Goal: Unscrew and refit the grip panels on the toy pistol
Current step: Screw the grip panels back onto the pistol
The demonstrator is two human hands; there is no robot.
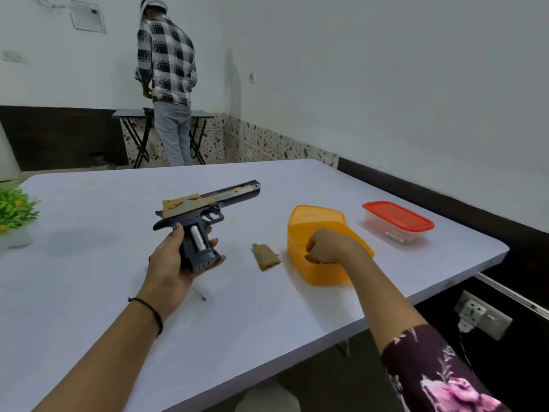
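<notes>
Left hand [172, 263] grips the toy pistol [205, 209] by its handle, thumb on the near-left side and fingers wrapped round the far side, holding it above the white table [89, 292]. Its barrel points to the far right. The handle's facing side is bare, showing a silver cylinder inside the dark frame. 1 tan grip panel [265, 257] lies flat on the table, just right of the pistol's handle and just left of the orange box [323, 275].

Right hand [326, 245] reaches down into the open orange box with its fingers curled under. I cannot tell whether they hold anything. The box's lid leans up at its far side.

Further right and well apart from the hands stands a clear box with a red lid [398, 221], with something small inside. A thin metal tool [198, 293] lies on the table, partly hidden under the left wrist. A green plant [15, 209] sits at the table's left edge. In the far background, another person [169, 69] in a checked shirt stands facing a small folding table [130, 114].
</notes>
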